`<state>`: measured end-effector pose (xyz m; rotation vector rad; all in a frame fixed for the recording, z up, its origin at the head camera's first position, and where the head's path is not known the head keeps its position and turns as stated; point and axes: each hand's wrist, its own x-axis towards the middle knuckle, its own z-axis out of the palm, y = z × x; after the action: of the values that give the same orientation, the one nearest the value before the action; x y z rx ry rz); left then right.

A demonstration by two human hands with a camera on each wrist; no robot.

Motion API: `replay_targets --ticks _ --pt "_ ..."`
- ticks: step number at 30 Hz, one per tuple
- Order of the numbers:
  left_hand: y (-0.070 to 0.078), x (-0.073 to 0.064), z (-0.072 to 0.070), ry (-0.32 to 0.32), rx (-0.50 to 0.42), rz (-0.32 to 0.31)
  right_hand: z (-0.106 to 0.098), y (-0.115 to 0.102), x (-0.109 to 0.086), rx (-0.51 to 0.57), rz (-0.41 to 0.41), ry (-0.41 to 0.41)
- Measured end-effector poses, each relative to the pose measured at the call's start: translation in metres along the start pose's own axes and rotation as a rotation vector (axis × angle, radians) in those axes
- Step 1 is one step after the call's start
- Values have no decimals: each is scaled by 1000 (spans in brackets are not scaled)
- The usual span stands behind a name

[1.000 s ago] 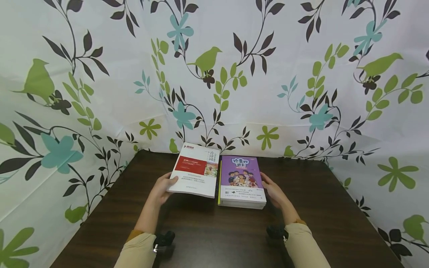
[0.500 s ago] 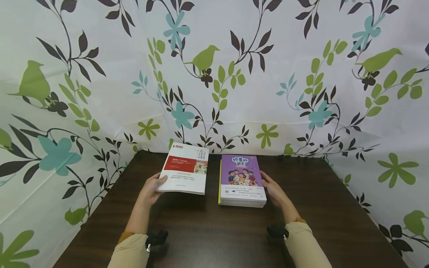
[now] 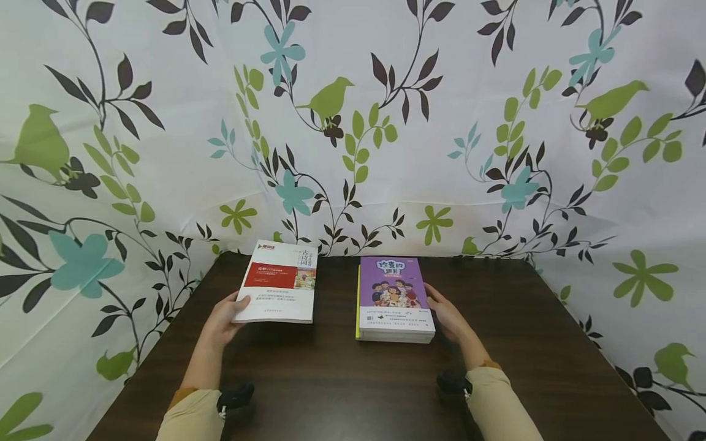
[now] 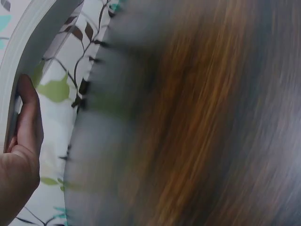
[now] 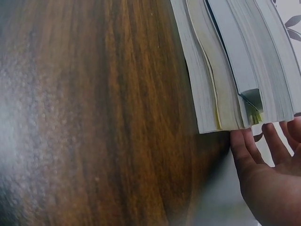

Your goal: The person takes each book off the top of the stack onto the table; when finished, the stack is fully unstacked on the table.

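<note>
A white paperback book (image 3: 278,283) with a red band is in my left hand (image 3: 225,317), at the left of the head view. The thumb lies on its cover and the fingers are underneath. In the left wrist view the book (image 4: 16,61) is raised off the table. Right of it, a stack of several books with a purple-covered book (image 3: 394,291) on top rests on the table. My right hand (image 3: 445,313) touches the stack's right side. In the right wrist view its fingers (image 5: 241,150) are extended against the edges of the books (image 5: 235,61).
The dark wooden table (image 3: 331,386) extends around the books and both arms. Behind and beside it hangs a white cloth (image 3: 353,226) printed with leaves and birds. Small black devices (image 3: 236,397) are strapped at both wrists.
My left hand has carried the white book leftward, widening the gap between it and the stack. The right hand and the purple-topped stack stay in about the same place.
</note>
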<state>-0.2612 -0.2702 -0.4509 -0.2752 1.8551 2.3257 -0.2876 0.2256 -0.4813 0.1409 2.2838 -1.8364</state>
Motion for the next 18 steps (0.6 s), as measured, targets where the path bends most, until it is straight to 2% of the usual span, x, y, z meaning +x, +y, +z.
replay_targets --ticks 7,14,18 --pt "1 2 -22 31 6 -28 -2 3 3 7 6 -4" --pt "3 3 -35 38 10 -55 -1 3 3 19 -5 -11" --pt "3 8 -41 44 31 -66 -1 3 3 19 -5 -10"
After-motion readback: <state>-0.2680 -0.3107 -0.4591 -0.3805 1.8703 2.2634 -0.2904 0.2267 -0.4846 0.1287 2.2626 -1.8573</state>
